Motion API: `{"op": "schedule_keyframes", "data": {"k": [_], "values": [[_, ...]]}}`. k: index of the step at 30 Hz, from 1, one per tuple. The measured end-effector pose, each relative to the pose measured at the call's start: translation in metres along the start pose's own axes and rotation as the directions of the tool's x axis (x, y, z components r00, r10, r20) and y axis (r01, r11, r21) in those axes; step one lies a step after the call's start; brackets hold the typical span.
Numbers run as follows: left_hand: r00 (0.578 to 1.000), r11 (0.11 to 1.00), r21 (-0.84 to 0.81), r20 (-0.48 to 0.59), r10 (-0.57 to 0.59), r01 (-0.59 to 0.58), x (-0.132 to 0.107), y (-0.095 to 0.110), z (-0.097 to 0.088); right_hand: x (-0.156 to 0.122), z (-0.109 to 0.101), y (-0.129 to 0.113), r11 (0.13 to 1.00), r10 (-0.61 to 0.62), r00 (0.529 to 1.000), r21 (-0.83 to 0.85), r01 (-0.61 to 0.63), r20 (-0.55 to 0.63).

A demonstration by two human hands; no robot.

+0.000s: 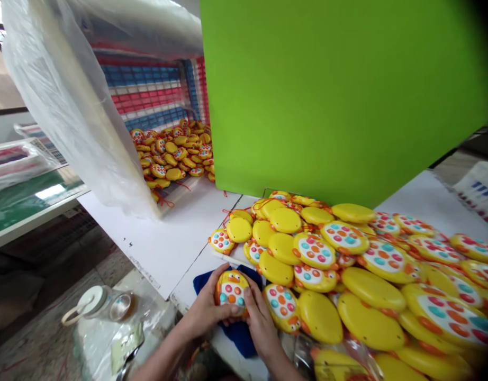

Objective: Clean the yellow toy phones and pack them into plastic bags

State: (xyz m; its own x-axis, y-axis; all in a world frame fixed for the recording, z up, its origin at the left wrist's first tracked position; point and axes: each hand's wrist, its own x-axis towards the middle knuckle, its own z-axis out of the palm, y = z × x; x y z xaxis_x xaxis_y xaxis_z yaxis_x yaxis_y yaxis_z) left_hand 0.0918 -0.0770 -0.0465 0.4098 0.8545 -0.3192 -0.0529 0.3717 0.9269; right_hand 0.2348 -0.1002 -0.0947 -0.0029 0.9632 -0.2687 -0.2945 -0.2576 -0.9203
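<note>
A yellow duck-shaped toy (pixel 233 288) with a white belly of coloured round buttons faces up between my two hands. My left hand (pixel 209 307) wraps its left side, thumb across the lower edge. On the opposite side, my right hand (pixel 260 320) grips it with the fingers along the edge. Beneath the toy lies a dark blue cloth (pixel 244 341) on the white table (pixel 188 233). Close by my right hand, a heap of similar duck toys (pixel 283 248) spreads to the right, some showing buttons and others their plain yellow backs.
A big green panel (pixel 327 95) stands upright behind the heap. At the back left, a plastic-draped bin with striped sides (pixel 148 84) holds many more toys (pixel 180 151). Below the table's left edge are a lidded jar (pixel 93 300) and a cup (pixel 120 306).
</note>
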Motion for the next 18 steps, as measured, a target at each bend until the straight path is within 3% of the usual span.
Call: {"op": "schedule_keyframes", "data": {"k": [6, 12, 18], "values": [[1.0, 1.0, -0.023, 0.002, 0.015, -0.015, 0.0, 0.001, -0.004, -0.005, 0.004, -0.012, 0.994, -0.069, 0.998, -0.084, 0.069, 0.002], [0.993, 0.999, -0.04, 0.112, 0.032, -0.027, -0.005, 0.01, -0.004, -0.007, 0.003, -0.014, 0.986, -0.069, 0.997, -0.156, 0.062, -0.039], [0.999, 0.998, -0.056, 0.034, -0.031, 0.033, -0.002, 0.005, -0.002, -0.005, 0.001, -0.007, 0.994, -0.066, 0.996, -0.091, 0.06, -0.067]]}}
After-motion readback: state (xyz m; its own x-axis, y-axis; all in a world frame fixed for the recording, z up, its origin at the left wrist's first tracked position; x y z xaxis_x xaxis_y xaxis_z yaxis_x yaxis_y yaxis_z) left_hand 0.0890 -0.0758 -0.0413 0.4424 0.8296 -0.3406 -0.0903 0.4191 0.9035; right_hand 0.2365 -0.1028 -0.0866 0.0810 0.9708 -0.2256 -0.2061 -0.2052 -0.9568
